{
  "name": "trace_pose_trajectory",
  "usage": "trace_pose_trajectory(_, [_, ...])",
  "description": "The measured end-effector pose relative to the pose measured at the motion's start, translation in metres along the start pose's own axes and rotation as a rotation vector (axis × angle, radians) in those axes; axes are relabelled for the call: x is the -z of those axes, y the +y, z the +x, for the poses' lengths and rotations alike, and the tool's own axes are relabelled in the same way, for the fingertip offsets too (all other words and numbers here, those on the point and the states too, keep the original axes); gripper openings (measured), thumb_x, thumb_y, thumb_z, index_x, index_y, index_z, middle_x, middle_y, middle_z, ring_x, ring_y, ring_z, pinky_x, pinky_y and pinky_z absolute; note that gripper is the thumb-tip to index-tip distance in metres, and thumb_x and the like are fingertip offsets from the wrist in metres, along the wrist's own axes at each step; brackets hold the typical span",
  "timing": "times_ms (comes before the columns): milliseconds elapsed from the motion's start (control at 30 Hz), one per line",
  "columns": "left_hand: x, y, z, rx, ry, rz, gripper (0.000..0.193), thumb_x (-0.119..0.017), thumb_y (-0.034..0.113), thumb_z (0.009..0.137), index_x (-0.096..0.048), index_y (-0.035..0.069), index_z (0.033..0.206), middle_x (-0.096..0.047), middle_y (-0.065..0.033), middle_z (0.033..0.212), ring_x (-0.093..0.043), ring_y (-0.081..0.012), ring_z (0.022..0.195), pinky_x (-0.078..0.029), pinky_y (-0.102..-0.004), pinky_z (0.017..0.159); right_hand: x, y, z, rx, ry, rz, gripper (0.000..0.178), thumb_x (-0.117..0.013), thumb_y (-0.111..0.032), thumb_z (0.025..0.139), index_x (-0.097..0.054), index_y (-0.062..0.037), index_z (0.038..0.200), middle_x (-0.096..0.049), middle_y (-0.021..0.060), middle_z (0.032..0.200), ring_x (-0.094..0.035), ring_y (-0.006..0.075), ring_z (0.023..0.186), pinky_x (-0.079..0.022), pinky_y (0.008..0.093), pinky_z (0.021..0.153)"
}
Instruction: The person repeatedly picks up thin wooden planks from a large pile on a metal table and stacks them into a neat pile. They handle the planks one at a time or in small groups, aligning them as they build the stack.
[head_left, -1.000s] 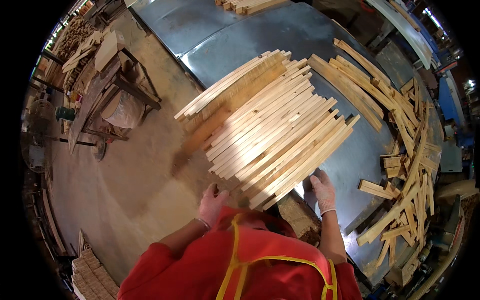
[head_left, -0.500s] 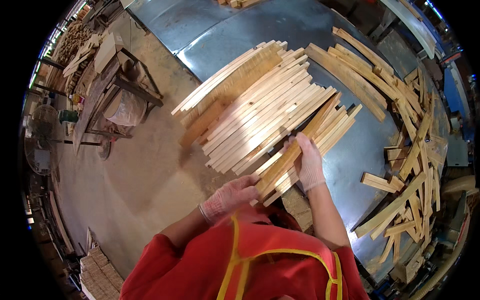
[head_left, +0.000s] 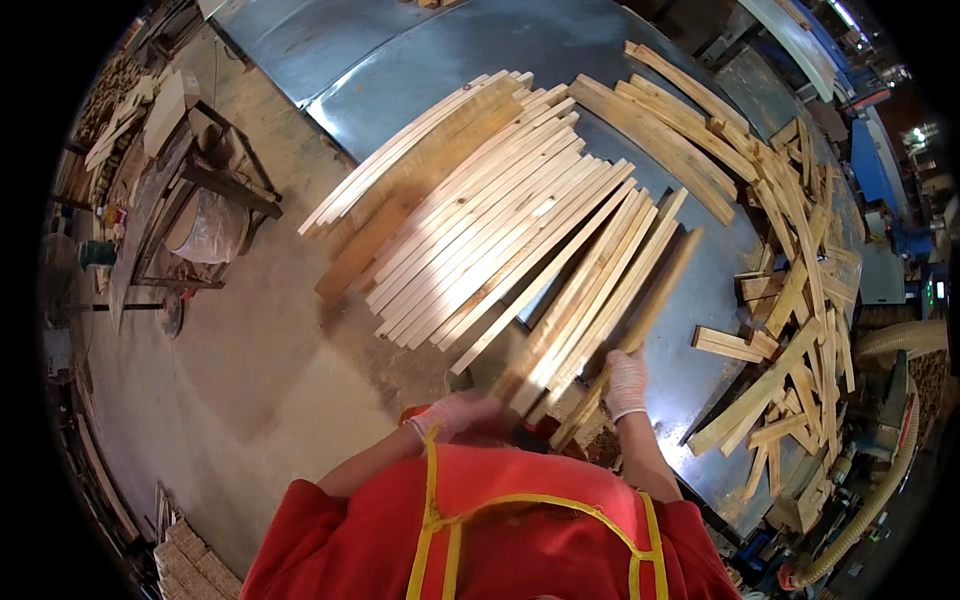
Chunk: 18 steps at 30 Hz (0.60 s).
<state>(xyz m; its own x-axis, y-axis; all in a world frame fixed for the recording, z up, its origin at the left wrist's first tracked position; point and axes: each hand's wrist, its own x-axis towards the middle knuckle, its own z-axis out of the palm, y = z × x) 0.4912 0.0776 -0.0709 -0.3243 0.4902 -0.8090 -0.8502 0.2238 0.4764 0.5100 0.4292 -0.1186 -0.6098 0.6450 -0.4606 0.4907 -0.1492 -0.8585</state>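
right now i see both gloved hands on a bundle of pale wooden slats (head_left: 600, 300) lying on the grey metal table (head_left: 440, 60). the slats are long, thin, rough-sawn strips with straight edges, some darker and knotty. my right hand (head_left: 627, 385) is clenched around the near end of a few slats; my left hand (head_left: 462, 415) cups under the near ends of the same bundle, fingers curled. the bundle's long axis runs from near me up and to the right. just left of it lies a wide fan of similar slats (head_left: 470, 220), touching it. a loose heap of offcuts (head_left: 790, 300) crowds the right side. a dusty cart (head_left: 190, 210) stands on the concrete floor (head_left: 260, 400).
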Motion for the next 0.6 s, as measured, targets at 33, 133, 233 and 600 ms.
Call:
trace_pose_trajectory(33, [-0.012,0.023,-0.001,0.034,0.036,0.242,0.064,-0.078,0.04,0.098,-0.061,0.006,0.149,-0.073,-0.0119,0.132,-0.069,-0.0266,0.117,-0.056,-0.0421,0.101,-0.014,-0.007,-0.004,-0.048,-0.003,0.041,0.068,-0.064,0.002,0.088,-0.048,-0.0054,0.153,-0.069,0.0132,0.118,-0.067,0.025,0.099,-0.059,0.0382,0.081])
trace_pose_trajectory(133, [-0.038,0.057,0.002,-0.084,-0.03,0.177,0.087,-0.08,0.043,0.095,-0.044,0.003,0.163,-0.071,-0.0152,0.135,-0.068,-0.0286,0.123,-0.056,-0.0376,0.103,-0.034,-0.026,-0.006,-0.106,-0.078,0.093,0.072,-0.064,0.003,0.088,-0.045,-0.0041,0.157,-0.069,0.015,0.123,-0.068,0.0285,0.104,-0.06,0.0408,0.087])
trace_pose_trajectory(233, [-0.056,0.062,0.015,-0.261,0.04,0.289,0.087,-0.078,0.032,0.097,-0.035,0.001,0.166,-0.075,-0.0154,0.122,-0.073,-0.0268,0.113,-0.058,-0.0341,0.095,-0.036,-0.04,-0.016,-0.123,-0.135,0.203,0.078,-0.061,0.004,0.087,-0.04,-0.004,0.162,-0.069,0.0131,0.126,-0.067,0.0279,0.108,-0.058,0.0395,0.095])
trace_pose_trajectory(600, [0.007,0.125,-0.075,-0.268,0.365,0.635,0.103,-0.089,0.024,0.082,-0.036,0.008,0.169,-0.069,-0.016,0.142,-0.069,-0.0196,0.12,-0.055,-0.0336,0.105,-0.086,-0.117,-0.051,-0.009,-0.255,0.31,0.051,-0.066,-0.005,0.09,-0.053,-0.0096,0.139,-0.064,0.006,0.106,-0.063,0.0186,0.084,-0.056,0.0333,0.073])
